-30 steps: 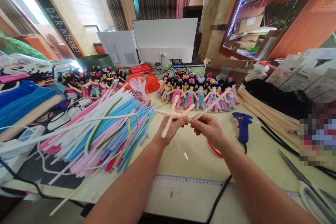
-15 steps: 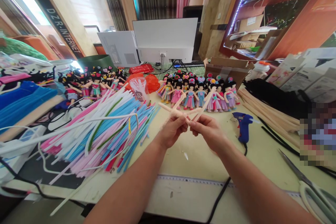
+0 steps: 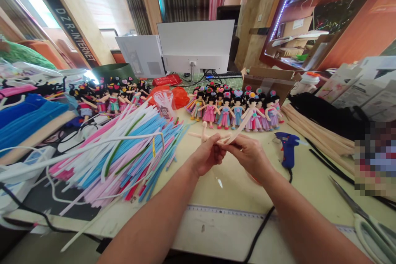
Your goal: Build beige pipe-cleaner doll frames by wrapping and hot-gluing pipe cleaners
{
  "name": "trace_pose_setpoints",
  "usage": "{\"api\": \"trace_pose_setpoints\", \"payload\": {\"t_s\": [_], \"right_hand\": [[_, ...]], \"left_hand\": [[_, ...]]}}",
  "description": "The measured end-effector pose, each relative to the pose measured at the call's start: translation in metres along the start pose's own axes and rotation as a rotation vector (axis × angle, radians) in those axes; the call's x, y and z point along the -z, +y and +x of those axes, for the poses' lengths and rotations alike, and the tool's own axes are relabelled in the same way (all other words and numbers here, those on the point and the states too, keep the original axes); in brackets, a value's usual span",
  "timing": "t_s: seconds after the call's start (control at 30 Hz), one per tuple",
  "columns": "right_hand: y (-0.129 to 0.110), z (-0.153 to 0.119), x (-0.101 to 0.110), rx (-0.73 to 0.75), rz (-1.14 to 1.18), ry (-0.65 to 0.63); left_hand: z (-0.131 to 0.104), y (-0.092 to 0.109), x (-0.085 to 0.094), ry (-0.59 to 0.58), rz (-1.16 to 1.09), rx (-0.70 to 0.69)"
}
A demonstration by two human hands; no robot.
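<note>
Across the table I see 1 white monitor [image 3: 196, 40] with its back turned this way, a pale computer case [image 3: 139, 55] just to its left, and a red packet [image 3: 167, 80] lying below the 2 of them. Over to the right, an open cardboard box [image 3: 270, 86] stands near a white bottle [image 3: 306, 84] with an orange lid.

Pale beige figure [image 3: 204, 133] and strip [image 3: 244, 123], dark blue glue gun [image 3: 288, 148], pink-white-blue-green stem bundle [image 3: 123, 154].
</note>
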State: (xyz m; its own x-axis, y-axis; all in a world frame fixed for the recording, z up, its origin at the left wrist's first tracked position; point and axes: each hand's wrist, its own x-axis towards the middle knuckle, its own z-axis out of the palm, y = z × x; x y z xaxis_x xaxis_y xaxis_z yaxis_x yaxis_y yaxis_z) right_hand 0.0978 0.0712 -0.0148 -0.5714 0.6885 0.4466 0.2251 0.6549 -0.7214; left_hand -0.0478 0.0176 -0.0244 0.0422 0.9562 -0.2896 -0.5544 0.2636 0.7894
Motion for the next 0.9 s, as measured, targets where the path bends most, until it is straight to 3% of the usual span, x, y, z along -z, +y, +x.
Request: {"api": "trace_pose_setpoints", "payload": {"t_s": [0.3, 0.57, 0.67, 0.9], "right_hand": [[0.005, 0.003, 0.007, 0.004, -0.001, -0.031], [0.005, 0.003, 0.004, -0.034, 0.017, 0.046], [0.004, 0.002, 0.002, -0.088, 0.112, 0.065], [0.008, 0.003, -0.004, -0.23, 0.313, 0.116]], "left_hand": [[-0.003, 0.008, 0.006, -0.055, 0.079, 0.009], [-0.006, 0.011, 0.006, -0.092, 0.183, -0.065], [-0.005, 0.009, 0.006, -0.091, 0.246, -0.134], [-0.004, 0.005, 0.003, 0.045, 0.452, -0.398]]}}
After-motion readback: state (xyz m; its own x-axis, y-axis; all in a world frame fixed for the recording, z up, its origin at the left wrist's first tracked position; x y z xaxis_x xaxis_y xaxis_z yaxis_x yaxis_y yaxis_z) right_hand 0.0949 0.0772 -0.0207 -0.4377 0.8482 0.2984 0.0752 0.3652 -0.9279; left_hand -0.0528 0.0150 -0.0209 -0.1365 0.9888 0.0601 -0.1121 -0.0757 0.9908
